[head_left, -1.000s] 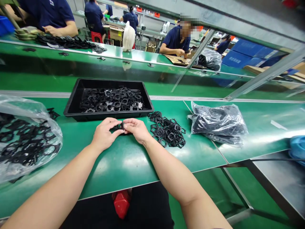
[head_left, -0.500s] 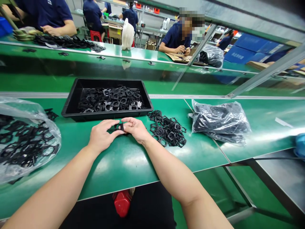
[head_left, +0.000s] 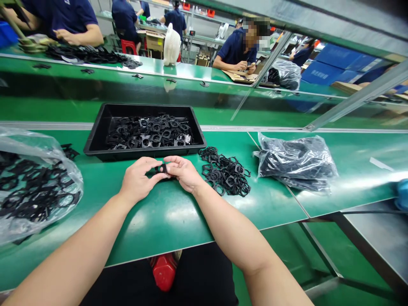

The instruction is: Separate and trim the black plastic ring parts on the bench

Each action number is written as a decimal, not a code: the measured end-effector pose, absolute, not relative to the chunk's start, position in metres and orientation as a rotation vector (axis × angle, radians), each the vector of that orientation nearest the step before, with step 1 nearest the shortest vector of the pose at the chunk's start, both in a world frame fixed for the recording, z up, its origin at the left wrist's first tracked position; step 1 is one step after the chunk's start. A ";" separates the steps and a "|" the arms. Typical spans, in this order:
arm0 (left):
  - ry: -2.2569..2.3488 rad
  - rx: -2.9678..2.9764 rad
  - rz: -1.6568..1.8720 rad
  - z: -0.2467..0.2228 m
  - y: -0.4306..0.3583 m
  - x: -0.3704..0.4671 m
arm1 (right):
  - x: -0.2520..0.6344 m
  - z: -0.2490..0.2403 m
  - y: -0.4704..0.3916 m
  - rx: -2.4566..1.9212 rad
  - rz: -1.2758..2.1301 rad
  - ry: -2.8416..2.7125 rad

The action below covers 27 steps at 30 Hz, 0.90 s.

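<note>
Between both hands, just above the green table, is a small black plastic part (head_left: 163,168). My left hand (head_left: 137,178) pinches its left side with thumb and fingers, and my right hand (head_left: 183,172) grips its right side. Fingers cover much of the part, so its full shape is hidden. Right behind the hands stands a black tray (head_left: 145,152) with many black ring-shaped parts in it, some showing shiny metal. A loose pile of black ring parts (head_left: 226,172) lies to the right of my right hand.
An open clear bag (head_left: 41,187) of black parts lies at the left. Sealed clear bags (head_left: 295,163) of dark parts sit at the right. Beyond the table runs a green conveyor belt (head_left: 219,102) with scattered small parts. Co-workers (head_left: 236,53) sit across it. A slanted metal post (head_left: 357,93) stands right.
Both hands stay in nearly the same place, still holding the black part. The whole view shifts very slightly.
</note>
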<state>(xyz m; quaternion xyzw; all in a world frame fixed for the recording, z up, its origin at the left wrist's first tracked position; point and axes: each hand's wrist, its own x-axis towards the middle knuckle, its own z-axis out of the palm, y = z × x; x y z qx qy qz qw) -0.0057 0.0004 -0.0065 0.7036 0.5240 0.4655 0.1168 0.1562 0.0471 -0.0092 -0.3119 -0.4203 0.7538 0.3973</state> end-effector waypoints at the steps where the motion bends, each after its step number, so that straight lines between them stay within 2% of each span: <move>1: 1.543 2.059 1.364 -0.007 0.000 -0.006 | 0.156 -0.009 0.047 -0.795 1.906 -1.092; 5: 1.575 1.905 1.349 -0.009 0.000 -0.005 | 0.155 -0.009 0.047 -0.814 1.836 -1.194; 13: 1.293 0.872 1.314 -0.012 0.012 -0.004 | 0.154 -0.008 0.049 -0.877 1.729 -1.165; 27: 1.195 0.765 1.256 -0.006 0.013 -0.008 | 0.152 -0.013 0.049 -0.858 1.708 -1.217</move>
